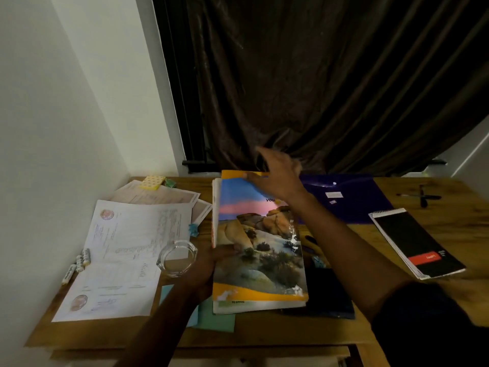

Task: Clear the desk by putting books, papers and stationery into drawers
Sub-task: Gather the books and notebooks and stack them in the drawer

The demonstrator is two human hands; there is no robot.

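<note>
A large book (254, 250) with a desert-rock cover lies on top of a stack in the middle of the wooden desk (264, 332). My left hand (211, 263) grips its left edge, thumb on the cover. At the far top edge my right hand (277, 176) rests with its fingers on the cover's corner. White printed papers (121, 258) spread over the desk's left part. A black spiral notepad (415, 242) lies to the right, a dark blue folder (352, 197) behind it. Pens (423, 197) lie at the far right.
A clear glass ashtray (177, 258) sits on the papers beside my left hand. Markers (79, 260) lie along the left wall. Yellow sticky notes (152, 182) sit at the back left. Green and blue paper sheets (211, 319) poke out under the stack. A dark curtain (317, 88) hangs behind.
</note>
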